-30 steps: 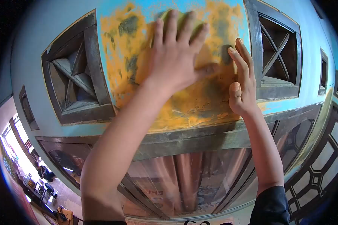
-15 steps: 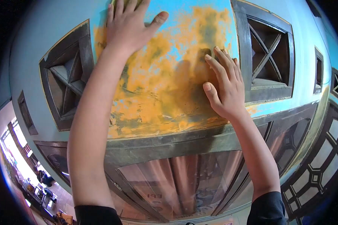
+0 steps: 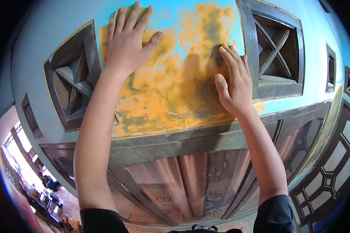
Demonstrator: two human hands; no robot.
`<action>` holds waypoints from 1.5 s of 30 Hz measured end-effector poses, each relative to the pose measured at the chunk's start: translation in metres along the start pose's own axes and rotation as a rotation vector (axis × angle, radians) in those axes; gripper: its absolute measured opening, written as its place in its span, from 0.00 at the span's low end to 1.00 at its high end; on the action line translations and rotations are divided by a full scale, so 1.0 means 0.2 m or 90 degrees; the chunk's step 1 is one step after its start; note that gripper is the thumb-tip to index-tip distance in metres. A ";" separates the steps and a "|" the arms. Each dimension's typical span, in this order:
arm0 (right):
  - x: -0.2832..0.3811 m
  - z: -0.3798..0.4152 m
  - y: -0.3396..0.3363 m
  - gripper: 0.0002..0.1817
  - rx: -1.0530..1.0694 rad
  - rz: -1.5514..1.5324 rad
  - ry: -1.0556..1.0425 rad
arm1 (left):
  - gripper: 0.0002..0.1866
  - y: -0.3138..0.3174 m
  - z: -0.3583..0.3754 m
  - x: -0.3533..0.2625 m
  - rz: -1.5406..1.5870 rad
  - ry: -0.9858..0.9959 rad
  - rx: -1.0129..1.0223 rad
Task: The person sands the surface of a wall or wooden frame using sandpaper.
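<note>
My left hand (image 3: 126, 48) lies flat near the top of the wall's orange-smeared blue patch (image 3: 159, 108). Under its spread fingers it holds a thin yellow-green pad (image 3: 145, 7), whose edges show between and beside the fingertips; the rest is covered by the hand. Lower and to the right, my right hand (image 3: 236, 83) is open at the patch's right side, beside the dark window frame. Its fingers are stretched out and its thumb stands apart, with nothing seen in it. Whether its palm touches the wall cannot be told.
Dark framed openings with crossed bars flank the patch, one left (image 3: 72, 81) and one right (image 3: 276, 50). A dark wooden ledge (image 3: 182, 141) runs below it, above glass panes with curtains (image 3: 190, 182). At the lower left, a bright doorway shows dark objects on the floor.
My left hand has moved down the wall with the pad, so more of the pad's top edge shows. My right hand has stayed nearly in place. The view has shifted slightly.
</note>
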State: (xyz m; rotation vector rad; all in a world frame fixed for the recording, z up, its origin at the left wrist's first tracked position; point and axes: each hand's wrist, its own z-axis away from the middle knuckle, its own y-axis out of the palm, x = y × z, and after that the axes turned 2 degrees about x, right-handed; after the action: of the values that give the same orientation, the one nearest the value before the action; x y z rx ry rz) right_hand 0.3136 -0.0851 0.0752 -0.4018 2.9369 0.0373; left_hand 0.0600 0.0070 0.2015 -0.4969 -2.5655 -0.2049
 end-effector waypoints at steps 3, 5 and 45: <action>0.00 0.02 0.00 0.33 -0.013 -0.029 0.008 | 0.44 -0.04 0.11 -0.20 0.053 0.010 0.061; -0.01 0.03 0.00 0.34 -0.013 -0.060 0.019 | 0.43 -0.11 0.35 -0.51 0.199 0.119 0.180; 0.04 0.21 -0.07 0.37 0.175 0.169 -0.025 | 0.37 -0.04 -0.14 0.17 -0.065 -0.239 0.120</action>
State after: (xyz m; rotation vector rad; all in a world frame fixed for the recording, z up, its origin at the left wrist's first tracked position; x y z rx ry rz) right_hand 0.3171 -0.0985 0.0316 0.0285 2.8788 -0.3148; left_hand 0.0423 0.0030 0.2432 -0.3610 -2.9402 0.1072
